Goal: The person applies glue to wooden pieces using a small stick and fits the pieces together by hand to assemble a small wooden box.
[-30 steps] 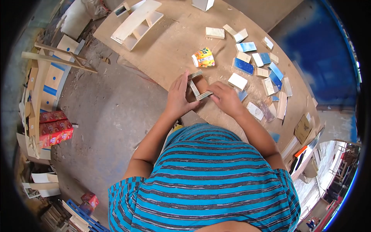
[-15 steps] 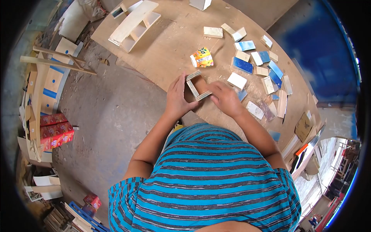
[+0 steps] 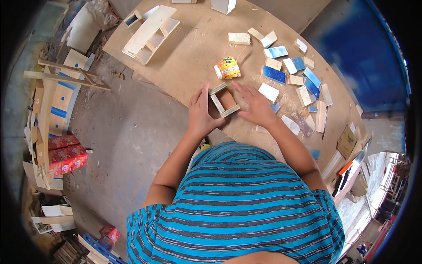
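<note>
A small square frame of wood pieces (image 3: pixel 216 104) stands near the table's front edge, with the brown tabletop showing through its middle. My left hand (image 3: pixel 201 112) is around its left side, thumb at the lower corner and fingers along the upper left. On the right side, my right hand (image 3: pixel 256 106) presses against the frame with its fingers and thumb. Four sides of the frame are visible. Just beyond it lies a yellow printed packet (image 3: pixel 227 68).
Several white, blue and bare wood blocks (image 3: pixel 274 74) lie to the right on the table (image 3: pixel 189 48). A wooden shelf-like piece (image 3: pixel 151 34) stands at the back left. Red packages (image 3: pixel 66 155) sit on the floor at left.
My right hand has shifted up along the frame's right side, its fingers now stretched further forward. The frame now shows a closed square. The view has moved slightly.
</note>
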The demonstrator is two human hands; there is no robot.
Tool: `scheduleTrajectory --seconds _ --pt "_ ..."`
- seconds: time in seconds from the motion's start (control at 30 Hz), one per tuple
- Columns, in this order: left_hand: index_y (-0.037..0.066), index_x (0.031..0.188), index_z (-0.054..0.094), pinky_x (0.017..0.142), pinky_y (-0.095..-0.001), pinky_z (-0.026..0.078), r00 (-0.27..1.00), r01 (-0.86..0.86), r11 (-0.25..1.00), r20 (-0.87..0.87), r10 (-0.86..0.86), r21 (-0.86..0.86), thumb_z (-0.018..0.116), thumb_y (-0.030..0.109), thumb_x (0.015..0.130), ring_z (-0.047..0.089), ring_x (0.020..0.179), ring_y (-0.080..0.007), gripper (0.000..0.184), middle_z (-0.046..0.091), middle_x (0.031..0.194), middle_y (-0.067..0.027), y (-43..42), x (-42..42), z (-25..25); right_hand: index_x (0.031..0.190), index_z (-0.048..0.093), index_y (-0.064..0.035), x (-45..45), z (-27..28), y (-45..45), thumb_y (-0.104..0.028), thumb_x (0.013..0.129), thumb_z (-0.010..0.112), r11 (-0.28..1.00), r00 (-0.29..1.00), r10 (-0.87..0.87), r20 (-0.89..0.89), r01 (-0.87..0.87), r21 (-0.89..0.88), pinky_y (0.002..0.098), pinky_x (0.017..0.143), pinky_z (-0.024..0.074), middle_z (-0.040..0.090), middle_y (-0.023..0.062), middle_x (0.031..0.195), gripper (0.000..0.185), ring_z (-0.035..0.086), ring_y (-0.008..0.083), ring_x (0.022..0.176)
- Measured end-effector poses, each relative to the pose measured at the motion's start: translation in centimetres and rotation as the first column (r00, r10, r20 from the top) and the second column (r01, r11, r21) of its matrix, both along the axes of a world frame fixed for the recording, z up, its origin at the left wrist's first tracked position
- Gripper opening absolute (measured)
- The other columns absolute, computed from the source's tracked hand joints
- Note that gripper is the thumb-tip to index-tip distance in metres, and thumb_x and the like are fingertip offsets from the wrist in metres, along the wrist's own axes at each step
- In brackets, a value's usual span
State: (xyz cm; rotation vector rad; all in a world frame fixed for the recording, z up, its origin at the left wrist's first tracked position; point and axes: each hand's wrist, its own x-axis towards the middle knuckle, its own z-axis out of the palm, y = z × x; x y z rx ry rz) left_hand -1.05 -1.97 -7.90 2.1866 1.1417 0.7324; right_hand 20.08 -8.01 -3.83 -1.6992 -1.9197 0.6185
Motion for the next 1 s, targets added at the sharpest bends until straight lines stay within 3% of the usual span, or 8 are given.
scheduleTrajectory --seconds 0.13,0.33,0.53,0.73,0.83,0.93,1.0 --pt "0.002 0.148 0.029 0.108 -0.0460 0.034 1.000 0.003 1.000 -0.006 -0.003 -0.003 0.084 0.025 0.049 0.048 0.124 -0.0382 0.116 0.055 0.129 -0.0197 0.1 0.0 -0.1 0.150 0.032 -0.0168 -0.1 0.7 0.5 -0.009 0.059 0.082 0.997 0.998 0.063 0.003 -0.062 -0.040 0.0423 0.109 0.0394 0.046 0.0135 0.144 0.104 0.046 0.0353 0.129" --pt "0.001 0.148 0.030 0.109 -0.0462 0.034 0.998 0.057 0.998 -0.019 -0.058 -0.015 0.085 0.027 0.049 0.047 0.125 -0.0371 0.117 0.056 0.130 -0.0182 0.7 -0.3 0.3 0.150 0.031 -0.0160 0.0 1.4 2.5 -0.015 0.055 0.087 0.958 0.960 0.277 0.038 -0.279 0.066 0.0447 0.112 0.0348 0.039 0.0133 0.149 0.110 0.040 0.0358 0.134" --pt "0.002 0.150 0.026 0.110 -0.0463 0.034 0.995 0.097 0.991 -0.013 -0.096 0.094 0.089 0.031 0.049 0.045 0.129 -0.0387 0.122 0.052 0.137 -0.0177 0.7 -0.6 0.5 0.150 0.031 -0.0162 0.0 1.5 3.9 -0.015 0.053 0.087 0.944 0.945 0.327 -0.027 -0.328 -0.043 0.0449 0.114 0.0320 0.041 0.0159 0.145 0.113 0.040 0.0360 0.134" --pt "0.002 0.150 0.028 0.110 -0.0452 0.035 0.993 0.109 0.993 -0.042 -0.108 0.036 0.089 0.028 0.051 0.042 0.133 -0.0355 0.119 0.049 0.140 -0.0181 0.7 -0.8 0.2 0.153 0.024 -0.0195 0.1 1.2 4.0 -0.017 0.053 0.087 0.943 0.942 0.332 -0.050 -0.333 -0.012 0.0466 0.113 0.0321 0.041 0.0182 0.144 0.118 0.039 0.0372 0.134" --pt "0.003 0.150 0.027 0.111 -0.0458 0.034 0.950 0.180 0.953 0.295 -0.104 -0.242 0.088 0.027 0.053 0.046 0.130 -0.0347 0.117 0.050 0.138 -0.0207 0.3 -1.1 1.0 0.156 0.015 -0.0196 0.6 1.9 3.1 -0.025 0.054 0.089 0.949 0.915 0.308 -0.262 -0.314 0.020 0.0449 0.112 0.0323 0.037 0.0168 0.150 0.126 0.037 0.0330 0.138" --pt "0.004 0.153 0.018 0.110 -0.0439 0.037 0.688 0.483 0.655 0.715 0.126 -0.581 0.089 0.026 0.053 0.048 0.129 -0.0337 0.124 0.047 0.141 -0.0207 -0.4 -1.2 3.3 0.157 0.008 -0.0178 1.7 3.6 1.8 -0.038 0.057 0.089 0.907 0.672 0.148 -0.725 -0.384 -0.171 0.0432 0.110 0.0335 0.033 0.0153 0.153 0.131 0.036 0.0311 0.139" --pt "0.005 0.155 0.012 0.111 -0.0427 0.039 0.587 0.622 0.479 0.773 0.238 -0.620 0.091 0.032 0.052 0.049 0.130 -0.0325 0.132 0.042 0.146 -0.0208 -0.2 -1.3 4.9 0.157 0.008 -0.0143 1.6 3.9 1.3 -0.045 0.063 0.085 0.922 0.468 0.032 -0.883 -0.356 -0.155 0.0411 0.104 0.0376 0.042 0.0154 0.145 0.125 0.046 0.0289 0.129"
